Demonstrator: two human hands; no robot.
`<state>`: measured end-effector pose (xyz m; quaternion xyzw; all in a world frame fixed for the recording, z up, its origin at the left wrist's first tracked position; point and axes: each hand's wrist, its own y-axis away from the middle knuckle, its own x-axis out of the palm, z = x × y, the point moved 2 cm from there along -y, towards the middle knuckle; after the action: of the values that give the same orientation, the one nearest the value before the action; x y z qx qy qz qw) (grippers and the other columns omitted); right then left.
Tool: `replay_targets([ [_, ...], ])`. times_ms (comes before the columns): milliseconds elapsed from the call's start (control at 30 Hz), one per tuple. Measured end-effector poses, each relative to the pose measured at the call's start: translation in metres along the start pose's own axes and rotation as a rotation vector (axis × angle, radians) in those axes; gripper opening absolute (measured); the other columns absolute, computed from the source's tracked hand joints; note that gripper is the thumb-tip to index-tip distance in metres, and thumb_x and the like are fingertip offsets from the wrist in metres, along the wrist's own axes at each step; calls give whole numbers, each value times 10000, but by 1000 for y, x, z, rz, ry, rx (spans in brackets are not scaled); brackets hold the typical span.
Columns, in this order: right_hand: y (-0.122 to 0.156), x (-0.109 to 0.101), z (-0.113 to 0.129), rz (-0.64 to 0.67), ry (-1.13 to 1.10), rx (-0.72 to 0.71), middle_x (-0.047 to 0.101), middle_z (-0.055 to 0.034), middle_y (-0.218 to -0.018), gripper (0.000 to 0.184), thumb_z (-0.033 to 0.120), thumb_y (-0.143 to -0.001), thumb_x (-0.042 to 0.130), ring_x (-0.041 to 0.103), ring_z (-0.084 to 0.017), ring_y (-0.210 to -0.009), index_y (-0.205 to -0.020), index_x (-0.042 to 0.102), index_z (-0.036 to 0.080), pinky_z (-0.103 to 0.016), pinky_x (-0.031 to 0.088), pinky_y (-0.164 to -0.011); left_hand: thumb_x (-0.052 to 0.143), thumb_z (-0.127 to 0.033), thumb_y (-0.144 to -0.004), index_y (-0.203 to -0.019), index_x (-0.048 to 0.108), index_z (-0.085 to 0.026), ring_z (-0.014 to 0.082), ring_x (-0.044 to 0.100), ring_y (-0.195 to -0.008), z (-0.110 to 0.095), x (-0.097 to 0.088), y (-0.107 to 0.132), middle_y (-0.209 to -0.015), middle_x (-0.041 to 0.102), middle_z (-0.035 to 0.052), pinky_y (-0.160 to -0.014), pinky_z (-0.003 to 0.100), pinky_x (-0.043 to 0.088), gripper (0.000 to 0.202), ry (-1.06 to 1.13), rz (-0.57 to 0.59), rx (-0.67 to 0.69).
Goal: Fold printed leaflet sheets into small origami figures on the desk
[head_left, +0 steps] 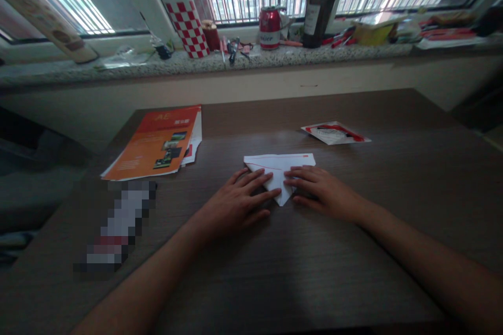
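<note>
A sheet of white paper [278,170], folded into a triangle-like shape, lies on the brown table [251,282] with its point toward me. Thin red lines mark its upper part. My left hand [245,199] rests on its left side, fingers spread and stretched out over the paper. From the other side my right hand [322,191] lies on the right part, its fingers extended and flat. The fingers of both hands cover parts of the side edges. Behind the paper, to the right, sits another folded paper piece [336,133] in white, red and black.
An orange booklet [157,141] lies at the back left, above a pixelated object [121,225]. Beyond the table, the granite windowsill [243,62] bears a red can [269,29], a checkered bottle [186,23], a dark cup [319,13] and assorted small items.
</note>
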<state>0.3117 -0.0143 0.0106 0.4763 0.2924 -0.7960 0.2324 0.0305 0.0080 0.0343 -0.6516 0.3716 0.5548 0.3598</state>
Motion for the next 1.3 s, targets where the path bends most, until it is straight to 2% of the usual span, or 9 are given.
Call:
replay_targets([
  [233, -1, -1, 2, -20, -8, 6, 604, -97, -1541, 477, 366, -1031, 636, 556, -319, -1418, -1502, 580, 307, -592, 462, -1164, 609, -489, -1058, -1604, 436, -394, 326, 364, -1563, -5, 1, 0, -1695, 390, 66, -1243, 598, 311, 581, -23, -7, -37],
  [433, 0, 2, 0, -1, 28, 29, 569, -140, -1561, 495, 393, -1035, 628, 548, -343, -1413, -1511, 566, 272, -608, 473, -1146, 603, -508, -1055, -1605, 431, -394, 328, 394, -1544, -6, 3, 0, -1691, 400, 61, -1232, 591, 321, 587, -26, -25, -61],
  [633, -1, 3, 0, -4, 25, 28, 527, -115, -1611, 485, 394, -1042, 624, 461, -325, -1503, -1506, 560, 272, -618, 393, -1223, 607, -515, -1053, -1607, 430, -385, 343, 386, -1548, -8, 3, -1, -1692, 395, 75, -1229, 617, 312, 596, -33, -24, -92],
  [833, -1, 5, -1, 4, 6, 34, 524, -104, -1618, 496, 403, -1041, 624, 463, -314, -1507, -1517, 547, 286, -629, 380, -1231, 564, -536, -1068, -1628, 397, -376, 374, 400, -1534, -10, 7, -3, -1700, 372, 103, -1200, 656, 326, 606, -42, -17, -117],
  [1033, -1, 6, -3, 15, 20, 31, 517, -114, -1623, 512, 427, -1045, 610, 456, -317, -1510, -1524, 545, 258, -617, 376, -1236, 581, -514, -1065, -1628, 390, -382, 359, 399, -1535, -10, 9, -3, -1705, 371, 74, -1221, 620, 313, 610, -30, -45, -120],
  [1300, -6, 4, 1, -1, 24, 76, 572, -108, -1573, 511, 398, -1076, 551, 504, -304, -1466, -1566, 500, 262, -590, 407, -1211, 552, -511, -1077, -1620, 402, -373, 377, 392, -1527, -13, 12, -4, -1681, 419, 51, -1193, 630, 322, 580, -33, -31, -117],
])
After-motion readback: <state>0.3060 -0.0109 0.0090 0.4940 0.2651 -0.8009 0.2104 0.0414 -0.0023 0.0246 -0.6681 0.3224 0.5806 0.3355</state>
